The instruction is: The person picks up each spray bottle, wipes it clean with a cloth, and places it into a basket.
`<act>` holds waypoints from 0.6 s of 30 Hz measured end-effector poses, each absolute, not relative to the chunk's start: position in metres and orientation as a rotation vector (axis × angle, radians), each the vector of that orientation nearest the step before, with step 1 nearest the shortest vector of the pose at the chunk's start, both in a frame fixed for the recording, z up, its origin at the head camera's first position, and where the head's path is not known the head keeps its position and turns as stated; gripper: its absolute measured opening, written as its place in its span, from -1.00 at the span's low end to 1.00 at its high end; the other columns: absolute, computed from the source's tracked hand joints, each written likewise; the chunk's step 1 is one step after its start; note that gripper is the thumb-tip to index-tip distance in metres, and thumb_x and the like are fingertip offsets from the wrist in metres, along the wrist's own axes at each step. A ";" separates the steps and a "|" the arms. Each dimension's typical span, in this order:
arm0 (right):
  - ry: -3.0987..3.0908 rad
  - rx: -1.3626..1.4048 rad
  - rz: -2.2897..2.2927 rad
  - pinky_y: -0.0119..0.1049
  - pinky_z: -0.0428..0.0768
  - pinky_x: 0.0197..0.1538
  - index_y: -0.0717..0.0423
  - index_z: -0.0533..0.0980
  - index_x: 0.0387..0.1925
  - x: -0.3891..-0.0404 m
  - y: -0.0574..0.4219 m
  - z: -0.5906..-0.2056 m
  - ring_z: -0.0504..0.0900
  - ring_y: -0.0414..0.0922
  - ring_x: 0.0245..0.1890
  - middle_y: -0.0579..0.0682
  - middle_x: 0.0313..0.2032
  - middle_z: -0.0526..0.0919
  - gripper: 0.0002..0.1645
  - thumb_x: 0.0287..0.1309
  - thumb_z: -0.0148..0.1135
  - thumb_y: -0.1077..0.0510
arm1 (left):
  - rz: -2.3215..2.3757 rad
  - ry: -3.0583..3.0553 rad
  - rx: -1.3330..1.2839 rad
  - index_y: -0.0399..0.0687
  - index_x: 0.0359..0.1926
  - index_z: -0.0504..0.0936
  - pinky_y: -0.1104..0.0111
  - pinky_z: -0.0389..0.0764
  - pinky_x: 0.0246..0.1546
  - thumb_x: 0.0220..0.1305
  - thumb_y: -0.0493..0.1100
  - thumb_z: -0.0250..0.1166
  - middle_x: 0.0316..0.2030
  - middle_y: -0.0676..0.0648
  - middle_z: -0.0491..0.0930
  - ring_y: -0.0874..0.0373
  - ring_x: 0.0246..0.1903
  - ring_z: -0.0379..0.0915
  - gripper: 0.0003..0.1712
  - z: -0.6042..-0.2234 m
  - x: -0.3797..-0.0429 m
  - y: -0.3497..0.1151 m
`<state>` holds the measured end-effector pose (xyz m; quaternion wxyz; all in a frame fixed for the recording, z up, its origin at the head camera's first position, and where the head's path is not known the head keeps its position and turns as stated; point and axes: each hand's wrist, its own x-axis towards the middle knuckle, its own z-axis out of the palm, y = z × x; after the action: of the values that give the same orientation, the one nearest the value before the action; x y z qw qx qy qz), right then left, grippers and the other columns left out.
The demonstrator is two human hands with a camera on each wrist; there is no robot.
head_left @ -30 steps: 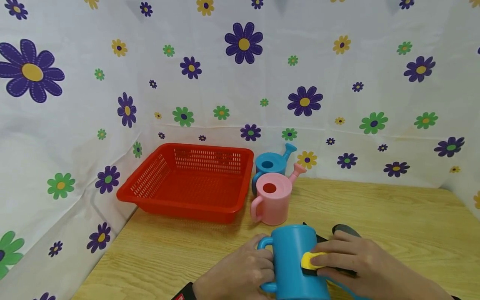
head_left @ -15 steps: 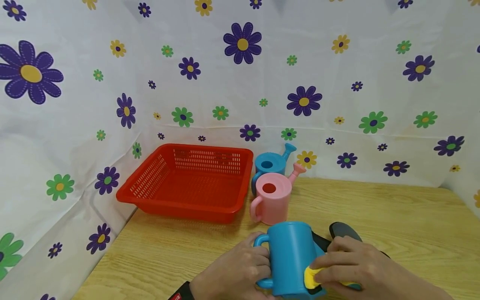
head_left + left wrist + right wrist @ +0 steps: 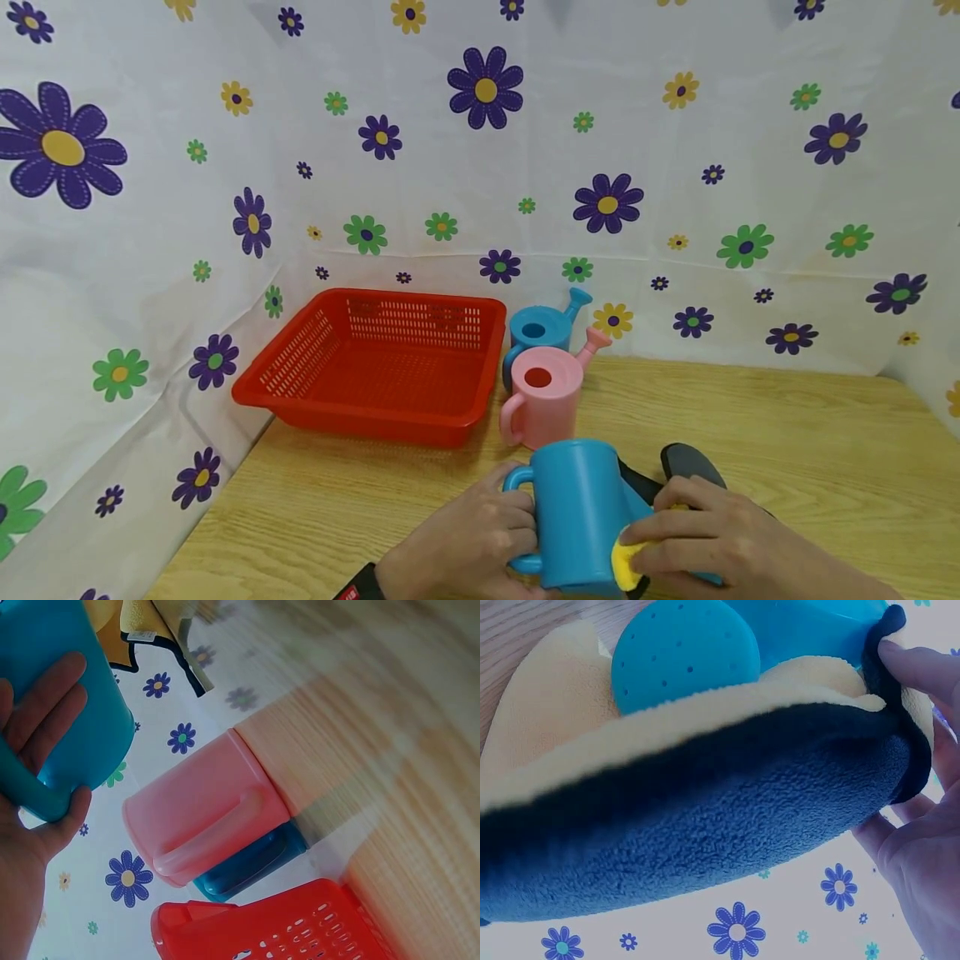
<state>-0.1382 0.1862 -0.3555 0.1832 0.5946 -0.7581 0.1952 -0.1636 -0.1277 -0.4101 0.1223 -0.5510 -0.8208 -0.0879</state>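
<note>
My left hand [image 3: 472, 533] grips the handle of a blue watering can [image 3: 577, 508], its fingers passing through the loop. In the left wrist view, the fingertips lie along the can's side. My right hand [image 3: 712, 542] pinches a cloth [image 3: 627, 562], yellow on one side and dark grey on the other, against the can's lower right side. A dark part of the cloth [image 3: 682, 467] spreads out behind that hand. The right wrist view shows the can's round, holed sprinkler head [image 3: 686, 656] among the cloth's folds, with the thumb over the dark edge.
A pink watering can [image 3: 547, 400] stands just beyond the held one, and a second blue watering can [image 3: 540, 327] is behind it. To their left sits a red plastic basket [image 3: 375, 421] with slotted walls. A flower-patterned sheet [image 3: 420, 183] rises behind the wooden table [image 3: 787, 433].
My right hand has slid the cloth down the can's side towards its lower right edge. The held can has shifted slightly up and left, tilting a little, with my left hand still on the handle.
</note>
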 end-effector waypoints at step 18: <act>-2.211 1.413 0.545 -0.73 0.54 -0.02 -0.11 0.67 0.09 -0.148 0.192 -0.362 0.55 -0.29 -0.10 -0.14 0.02 0.75 -0.60 0.49 0.00 -0.11 | -0.110 -2.417 -1.724 0.23 -0.09 0.75 -0.08 0.40 0.40 0.33 0.43 0.15 -0.33 0.29 0.69 0.41 -0.20 0.47 -0.49 -0.408 -0.154 -0.123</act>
<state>-0.1479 0.1915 -0.3622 0.2287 0.5131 -0.8032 0.1980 -0.1536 -0.1230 -0.4077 0.0850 -0.5782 -0.8106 -0.0369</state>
